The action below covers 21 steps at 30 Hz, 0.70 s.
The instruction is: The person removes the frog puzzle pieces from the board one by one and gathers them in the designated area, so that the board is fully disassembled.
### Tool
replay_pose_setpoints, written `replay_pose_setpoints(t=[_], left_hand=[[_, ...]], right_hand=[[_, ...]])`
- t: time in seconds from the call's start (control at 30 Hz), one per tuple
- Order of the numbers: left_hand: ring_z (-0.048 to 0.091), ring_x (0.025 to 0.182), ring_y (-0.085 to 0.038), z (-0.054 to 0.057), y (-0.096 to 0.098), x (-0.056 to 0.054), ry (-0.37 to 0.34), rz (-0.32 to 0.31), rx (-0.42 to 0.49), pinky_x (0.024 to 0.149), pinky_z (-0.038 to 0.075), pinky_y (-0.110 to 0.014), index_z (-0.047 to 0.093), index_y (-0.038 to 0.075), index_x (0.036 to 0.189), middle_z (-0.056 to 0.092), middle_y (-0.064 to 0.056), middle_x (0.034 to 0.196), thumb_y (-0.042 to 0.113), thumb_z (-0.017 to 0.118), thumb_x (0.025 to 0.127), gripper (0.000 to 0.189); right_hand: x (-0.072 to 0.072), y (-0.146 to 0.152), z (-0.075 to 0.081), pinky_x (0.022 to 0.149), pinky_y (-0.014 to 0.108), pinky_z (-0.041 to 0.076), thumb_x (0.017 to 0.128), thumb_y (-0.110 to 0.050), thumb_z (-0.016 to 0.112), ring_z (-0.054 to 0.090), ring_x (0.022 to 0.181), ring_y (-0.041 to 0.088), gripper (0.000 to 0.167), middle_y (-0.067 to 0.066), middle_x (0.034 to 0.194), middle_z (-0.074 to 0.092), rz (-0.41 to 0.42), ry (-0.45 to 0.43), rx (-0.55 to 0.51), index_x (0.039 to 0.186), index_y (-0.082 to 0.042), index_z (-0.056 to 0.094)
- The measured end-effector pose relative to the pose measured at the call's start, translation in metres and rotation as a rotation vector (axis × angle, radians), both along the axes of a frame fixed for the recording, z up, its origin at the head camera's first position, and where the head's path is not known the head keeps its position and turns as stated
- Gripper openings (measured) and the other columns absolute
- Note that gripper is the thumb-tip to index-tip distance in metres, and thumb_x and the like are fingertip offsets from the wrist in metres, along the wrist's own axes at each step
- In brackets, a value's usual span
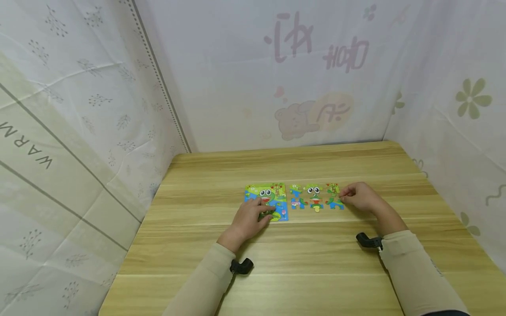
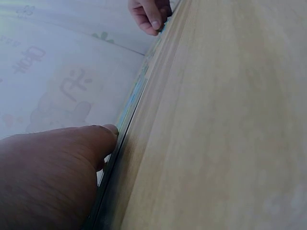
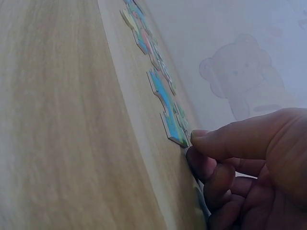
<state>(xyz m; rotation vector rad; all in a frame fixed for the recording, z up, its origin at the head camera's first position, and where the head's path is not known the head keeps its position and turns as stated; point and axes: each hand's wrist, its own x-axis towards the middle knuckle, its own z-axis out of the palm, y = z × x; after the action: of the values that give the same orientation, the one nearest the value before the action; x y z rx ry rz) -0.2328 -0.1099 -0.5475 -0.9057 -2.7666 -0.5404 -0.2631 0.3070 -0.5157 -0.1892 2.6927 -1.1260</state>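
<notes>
A square frog puzzle board point(image 1: 281, 197) lies on the table, with a green frog on blue water. My left hand point(image 1: 250, 217) rests on its lower left part, fingers loosely bent and covering some of the picture. Several loose puzzle pieces sit in rows to the board's right, among them a frog-eyes piece point(image 1: 313, 190). At the right end of the rows, the thumb and index finger of my right hand point(image 1: 361, 197) pinch at the edge of a puzzle piece point(image 1: 332, 188). In the right wrist view, the fingertips meet at the corner of a blue piece point(image 3: 172, 129).
The wooden table point(image 1: 300, 263) extends around the board and pieces. White printed curtains point(image 1: 237, 79) hang along its back and sides. A black wrist device point(image 1: 242, 266) sits on the left sleeve, and another black device point(image 1: 368, 240) on the right.
</notes>
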Motion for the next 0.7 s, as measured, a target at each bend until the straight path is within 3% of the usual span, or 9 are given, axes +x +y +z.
replay_pose_setpoints(t=[0.27, 0.53, 0.7], left_hand=[[0.051, 0.089, -0.012, 0.0, -0.001, 0.001, -0.005, 0.003, 0.01, 0.077, 0.044, -0.031, 0.078, 0.028, 0.127, 0.058, 0.009, 0.102, 0.036, 0.074, 0.1, 0.028], [0.052, 0.09, -0.013, 0.0, -0.003, 0.0, 0.02, -0.027, 0.119, 0.076, 0.047, -0.031, 0.08, 0.021, 0.123, 0.058, 0.008, 0.099, 0.03, 0.078, 0.097, 0.027], [0.057, 0.097, -0.015, 0.004, -0.009, -0.002, -0.002, -0.006, 0.195, 0.082, 0.053, -0.034, 0.08, 0.018, 0.119, 0.063, 0.004, 0.106, 0.026, 0.08, 0.096, 0.025]], right_hand=[[0.0, -0.001, -0.001, 0.077, 0.035, 0.049, 0.1, -0.013, 0.071, 0.058, 0.091, 0.024, 0.013, 0.008, 0.099, 0.069, -0.008, -0.004, 0.0, 0.106, -0.003, 0.075], [-0.002, -0.01, 0.004, 0.076, 0.035, 0.048, 0.099, -0.013, 0.071, 0.058, 0.089, 0.022, 0.013, 0.007, 0.097, 0.068, 0.008, 0.044, 0.01, 0.106, -0.003, 0.075], [-0.004, -0.019, 0.007, 0.072, 0.035, 0.05, 0.101, -0.012, 0.069, 0.058, 0.086, 0.023, 0.011, 0.007, 0.096, 0.068, 0.036, 0.064, 0.018, 0.106, -0.004, 0.074]])
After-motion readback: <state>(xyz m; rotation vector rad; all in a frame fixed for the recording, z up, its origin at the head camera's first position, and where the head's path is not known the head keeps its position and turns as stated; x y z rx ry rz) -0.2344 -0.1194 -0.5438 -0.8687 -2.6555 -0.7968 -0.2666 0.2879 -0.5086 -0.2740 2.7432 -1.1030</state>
